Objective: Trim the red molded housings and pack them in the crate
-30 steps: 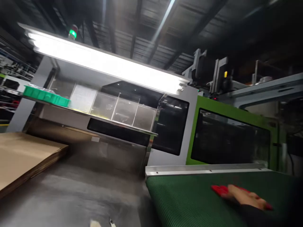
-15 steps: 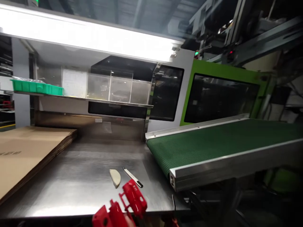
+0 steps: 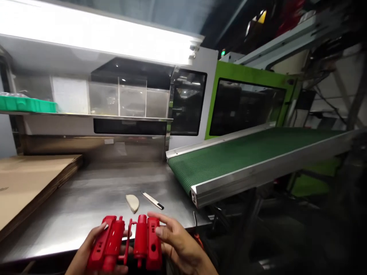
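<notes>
The left hand [image 3: 80, 255] and right hand [image 3: 187, 246] grip the red parts [image 3: 114, 240] by the near edge of the table [image 3: 97, 194]. Handling looks early (whether the parts are joined, I cannot tell); the knife [image 3: 153, 200] lies unheld beside the white piece [image 3: 132, 203].

No text, brand or number can be read; the dark print at the left edge of the flat brown cardboard stack [image 3: 34, 177] is too blurred and cut off, the upright white rectangular sheet [image 3: 70, 95] above the metal shelf [image 3: 129, 117] is too faint, and the small white rectangular label [image 3: 109, 141] on the metal back panel [image 3: 140, 147] shows no legible characters
</notes>
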`<state>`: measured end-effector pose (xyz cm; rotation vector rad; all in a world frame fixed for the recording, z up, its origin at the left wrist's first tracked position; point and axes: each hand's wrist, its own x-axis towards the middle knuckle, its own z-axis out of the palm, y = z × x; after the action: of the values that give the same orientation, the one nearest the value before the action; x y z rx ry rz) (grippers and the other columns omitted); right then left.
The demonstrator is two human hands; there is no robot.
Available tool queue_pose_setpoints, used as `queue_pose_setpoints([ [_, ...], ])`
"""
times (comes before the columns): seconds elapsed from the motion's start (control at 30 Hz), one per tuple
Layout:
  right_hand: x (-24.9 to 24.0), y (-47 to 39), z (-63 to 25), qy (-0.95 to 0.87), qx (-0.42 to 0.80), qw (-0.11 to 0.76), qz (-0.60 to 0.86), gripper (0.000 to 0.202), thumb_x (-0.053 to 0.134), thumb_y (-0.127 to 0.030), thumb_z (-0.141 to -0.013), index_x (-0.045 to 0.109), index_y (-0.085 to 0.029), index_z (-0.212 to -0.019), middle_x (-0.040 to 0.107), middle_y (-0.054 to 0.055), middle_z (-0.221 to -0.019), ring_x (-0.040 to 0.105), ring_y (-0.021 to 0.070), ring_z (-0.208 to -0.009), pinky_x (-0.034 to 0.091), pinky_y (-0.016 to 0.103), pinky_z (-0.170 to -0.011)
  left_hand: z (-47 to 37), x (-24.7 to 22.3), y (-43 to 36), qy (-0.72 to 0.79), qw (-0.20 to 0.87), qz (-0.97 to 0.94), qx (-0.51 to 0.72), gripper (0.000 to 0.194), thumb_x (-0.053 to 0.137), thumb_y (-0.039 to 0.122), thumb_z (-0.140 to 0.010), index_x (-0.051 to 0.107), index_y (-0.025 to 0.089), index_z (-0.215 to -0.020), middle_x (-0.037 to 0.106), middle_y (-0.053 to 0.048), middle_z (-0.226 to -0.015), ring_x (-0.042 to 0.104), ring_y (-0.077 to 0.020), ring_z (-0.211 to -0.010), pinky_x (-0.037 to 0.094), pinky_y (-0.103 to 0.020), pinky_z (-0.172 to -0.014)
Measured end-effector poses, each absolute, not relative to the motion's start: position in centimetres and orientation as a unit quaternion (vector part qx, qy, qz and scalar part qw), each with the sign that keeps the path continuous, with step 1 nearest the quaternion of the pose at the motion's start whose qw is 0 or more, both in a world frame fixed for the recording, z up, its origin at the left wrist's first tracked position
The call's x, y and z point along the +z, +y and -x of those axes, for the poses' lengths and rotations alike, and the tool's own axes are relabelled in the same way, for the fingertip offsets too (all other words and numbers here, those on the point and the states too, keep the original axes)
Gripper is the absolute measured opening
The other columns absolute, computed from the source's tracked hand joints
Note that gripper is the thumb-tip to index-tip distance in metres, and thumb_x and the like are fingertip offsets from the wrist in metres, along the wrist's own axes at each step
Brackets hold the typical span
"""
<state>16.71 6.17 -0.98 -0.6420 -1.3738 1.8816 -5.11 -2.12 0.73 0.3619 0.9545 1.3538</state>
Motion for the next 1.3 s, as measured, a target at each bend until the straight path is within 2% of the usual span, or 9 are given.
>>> queue_pose_setpoints([
  [0.13,-1.5,6.1,-15.7,-0.521,0.757,0.319,0.232,0.060,0.071,-0.031,-0.074,0.050,-0.017,-0.128,0.066,0.012,-0.109,0.067,0.0205,-0.097,0.051,0.034,-0.083,5.4,0.9,-1.0,0.450,0.644,-0.179,0.592,0.054,0.069,0.026,-0.077,0.052,-0.001,-0.121,0.072,-0.025,-0.100,0.066,-0.0461,-0.095,0.055,-0.061,-0.073],
  [0.27,-2.9,5.4,-15.0,-0.569,0.704,0.344,0.248,0.037,0.066,-0.032,-0.079,0.063,-0.017,-0.113,0.068,0.011,-0.107,0.065,0.0246,-0.099,0.046,0.046,-0.094,7.2,-1.0,-0.7,0.429,0.685,-0.176,0.561,0.061,0.069,0.033,-0.079,0.050,-0.001,-0.126,0.070,-0.026,-0.104,0.067,-0.0422,-0.096,0.056,-0.052,-0.077],
  [0.43,-4.2,5.4,-15.1,-0.675,0.595,0.361,0.247,0.024,0.069,-0.033,-0.077,0.073,-0.028,-0.100,0.064,0.002,-0.124,0.038,0.0217,-0.134,0.001,0.038,-0.119,9.3,-2.5,-1.4,0.372,0.780,-0.168,0.474,0.066,0.058,0.048,-0.085,0.050,-0.001,-0.128,0.065,-0.028,-0.114,0.069,-0.0335,-0.087,0.058,-0.038,-0.061],
  [0.53,-5.0,4.8,-14.1,-0.667,0.610,0.338,0.262,0.031,0.070,-0.039,-0.075,0.070,-0.027,-0.104,0.066,0.005,-0.119,0.050,0.0249,-0.124,0.019,0.044,-0.115,9.9,-2.6,-2.4,0.372,0.766,-0.187,0.490,0.062,0.055,0.048,-0.086,0.057,-0.005,-0.118,0.069,-0.028,-0.104,0.069,-0.0316,-0.079,0.056,-0.036,-0.057],
  [0.67,-5.5,4.5,-12.3,-0.590,0.699,0.273,0.297,0.046,0.053,-0.051,-0.083,0.058,-0.018,-0.115,0.070,0.011,-0.095,0.068,0.0222,-0.081,0.052,0.039,-0.074,11.0,-2.4,-3.7,0.371,0.712,-0.201,0.561,0.046,0.057,0.035,-0.088,0.064,-0.007,-0.102,0.072,-0.025,-0.092,0.068,-0.0284,-0.074,0.056,-0.039,-0.071],
  [0.9,-3.7,13.3,-3.7,-0.655,0.594,0.297,0.359,0.028,0.063,-0.032,-0.083,0.054,-0.016,-0.104,0.060,-0.001,-0.082,0.058,0.0110,-0.069,0.051,0.029,-0.067,14.0,-3.4,-5.1,0.425,0.631,-0.160,0.629,0.050,0.064,0.040,-0.082,0.063,-0.003,-0.107,0.072,-0.022,-0.096,0.067,-0.0266,-0.069,0.056,-0.038,-0.062],
  [1.13,-2.2,14.7,0.7,-0.746,0.444,0.340,0.362,0.044,0.063,-0.033,-0.083,0.050,-0.020,-0.123,0.049,0.008,-0.131,0.047,0.0240,-0.118,0.037,0.050,-0.102,14.0,-2.8,-7.8,0.490,0.550,-0.081,0.671,0.053,0.077,0.034,-0.072,0.063,0.000,-0.109,0.073,-0.023,-0.091,0.070,-0.0346,-0.077,0.056,-0.048,-0.075],
  [1.2,-2.8,11.7,-1.7,-0.739,0.454,0.345,0.358,0.053,0.061,-0.046,-0.082,0.046,-0.019,-0.125,0.052,0.010,-0.124,0.055,0.0218,-0.104,0.046,0.043,-0.091,12.9,-2.3,-7.6,0.480,0.545,-0.062,0.685,0.045,0.076,0.033,-0.072,0.065,0.003,-0.105,0.074,-0.019,-0.088,0.071,-0.0332,-0.079,0.057,-0.043,-0.074],
  [1.3,-4.7,6.3,-5.8,-0.718,0.552,0.272,0.326,0.062,0.054,-0.072,-0.074,0.058,-0.016,-0.101,0.061,0.003,-0.070,0.057,0.0153,-0.056,0.045,0.028,-0.049,10.1,-1.8,-6.1,0.450,0.571,-0.075,0.682,0.032,0.073,0.030,-0.075,0.068,0.007,-0.096,0.075,-0.015,-0.086,0.071,-0.0286,-0.077,0.057,-0.036,-0.068],
])
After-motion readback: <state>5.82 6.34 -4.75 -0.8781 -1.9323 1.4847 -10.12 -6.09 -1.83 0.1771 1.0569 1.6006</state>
